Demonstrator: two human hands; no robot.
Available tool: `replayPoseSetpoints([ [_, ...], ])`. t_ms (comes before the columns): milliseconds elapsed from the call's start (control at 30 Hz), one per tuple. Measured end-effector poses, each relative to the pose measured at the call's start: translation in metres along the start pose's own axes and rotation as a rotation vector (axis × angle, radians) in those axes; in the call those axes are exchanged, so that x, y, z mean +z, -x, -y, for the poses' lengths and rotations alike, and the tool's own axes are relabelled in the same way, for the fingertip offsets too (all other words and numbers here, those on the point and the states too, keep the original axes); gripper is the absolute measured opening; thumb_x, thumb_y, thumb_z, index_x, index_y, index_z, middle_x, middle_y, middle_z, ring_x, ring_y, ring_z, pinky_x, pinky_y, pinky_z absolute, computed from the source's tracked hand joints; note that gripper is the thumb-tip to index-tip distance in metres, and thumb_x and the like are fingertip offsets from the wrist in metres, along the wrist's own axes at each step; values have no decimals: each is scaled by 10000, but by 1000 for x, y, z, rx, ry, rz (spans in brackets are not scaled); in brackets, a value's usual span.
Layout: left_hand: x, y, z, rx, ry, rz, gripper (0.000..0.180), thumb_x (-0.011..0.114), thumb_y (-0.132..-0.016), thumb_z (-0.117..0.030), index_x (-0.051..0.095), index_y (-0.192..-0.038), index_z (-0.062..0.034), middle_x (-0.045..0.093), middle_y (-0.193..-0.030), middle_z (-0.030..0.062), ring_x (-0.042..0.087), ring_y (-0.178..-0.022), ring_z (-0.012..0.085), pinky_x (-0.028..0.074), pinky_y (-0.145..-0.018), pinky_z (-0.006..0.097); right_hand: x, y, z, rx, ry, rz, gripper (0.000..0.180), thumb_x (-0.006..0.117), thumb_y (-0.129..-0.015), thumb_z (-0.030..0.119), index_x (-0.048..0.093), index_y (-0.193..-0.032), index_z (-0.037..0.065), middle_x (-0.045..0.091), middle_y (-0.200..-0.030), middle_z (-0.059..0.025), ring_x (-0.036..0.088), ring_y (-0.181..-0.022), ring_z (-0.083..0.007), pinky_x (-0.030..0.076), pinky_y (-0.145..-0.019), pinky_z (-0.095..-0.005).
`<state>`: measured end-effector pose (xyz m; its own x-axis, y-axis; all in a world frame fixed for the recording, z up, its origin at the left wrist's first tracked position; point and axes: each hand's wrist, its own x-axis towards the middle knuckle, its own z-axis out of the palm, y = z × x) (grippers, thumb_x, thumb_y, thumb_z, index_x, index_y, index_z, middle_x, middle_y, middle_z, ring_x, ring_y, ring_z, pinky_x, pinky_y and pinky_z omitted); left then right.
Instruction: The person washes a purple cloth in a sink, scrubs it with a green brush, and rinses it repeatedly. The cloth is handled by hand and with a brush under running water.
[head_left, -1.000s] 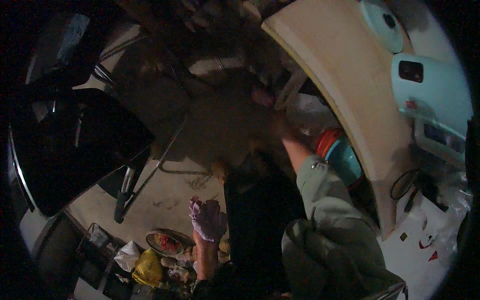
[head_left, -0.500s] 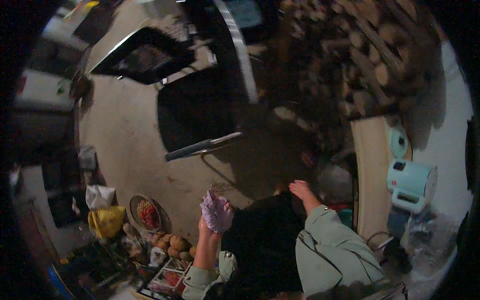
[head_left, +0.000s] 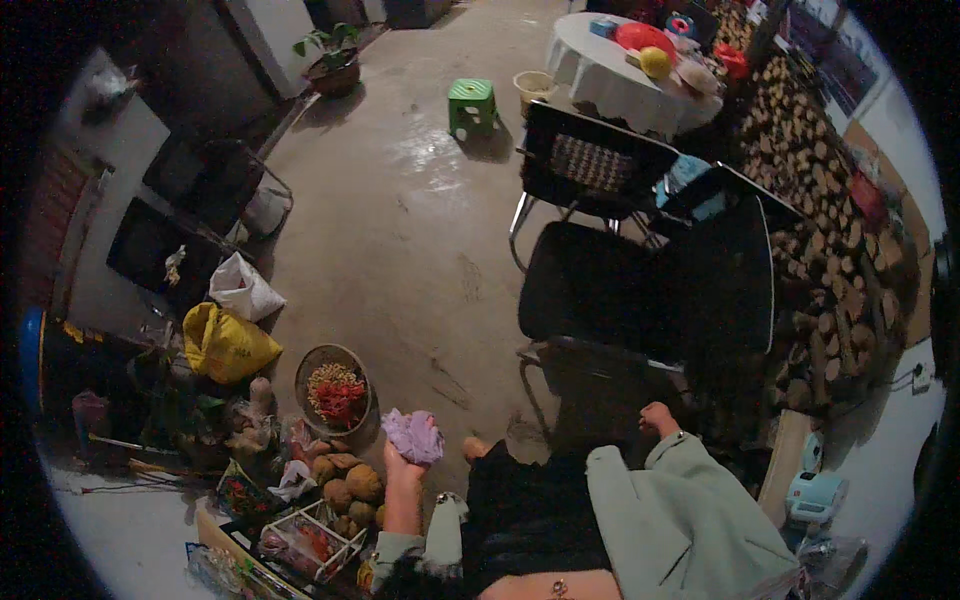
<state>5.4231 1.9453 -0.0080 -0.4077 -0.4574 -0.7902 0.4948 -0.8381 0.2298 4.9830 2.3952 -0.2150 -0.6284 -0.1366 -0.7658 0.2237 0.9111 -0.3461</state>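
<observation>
A crumpled light-purple cloth [head_left: 414, 436] is gripped in my left hand [head_left: 403, 463], which is raised near the lower middle. Folds of the cloth hide most of those fingers. My right hand [head_left: 658, 418] hangs out to the right, its fingers curled in with nothing visible in them. It is nearest to the black-seated chairs [head_left: 600, 290]. Left of the cloth, on the floor, lies a round basket [head_left: 364, 376] with red and pale-yellow pieces in it. Brown round tubers [head_left: 364, 483] are piled just below the basket.
Stacked firewood [head_left: 815, 170] lines the right wall. Farther off stand a green stool [head_left: 472, 93], a pale bucket [head_left: 535, 85] and a white-covered round table [head_left: 572, 65]. Yellow [head_left: 230, 345] and white sacks [head_left: 246, 285] sit at left. A light-blue appliance [head_left: 815, 495] stands at lower right.
My view has swung upward and to the left, bringing in the table and stool. The purple cloth stays in my left hand. My right hand's fingers look more curled.
</observation>
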Motion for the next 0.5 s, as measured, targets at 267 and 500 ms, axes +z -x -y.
replayPoseSetpoints([
  [267,20,-60,-149,262,10,205,302,450,-959,-407,573,-1066,-152,615,-1139,87,531,-1088,310,491,-822,479,-9,30,250,206,-209,423,253,544,-935,100,636,-1025,-117,675,-1017,-252,684,-852,-315,570,-758,-426],
  [500,4,-98,-243,408,197,121,368,450,-948,-425,560,-1085,-101,599,-1129,106,559,-1000,329,489,-800,503,42,-97,472,-115,171,312,204,579,-897,104,660,-820,-66,645,-789,-222,628,-696,-325,512,-630,-443],
])
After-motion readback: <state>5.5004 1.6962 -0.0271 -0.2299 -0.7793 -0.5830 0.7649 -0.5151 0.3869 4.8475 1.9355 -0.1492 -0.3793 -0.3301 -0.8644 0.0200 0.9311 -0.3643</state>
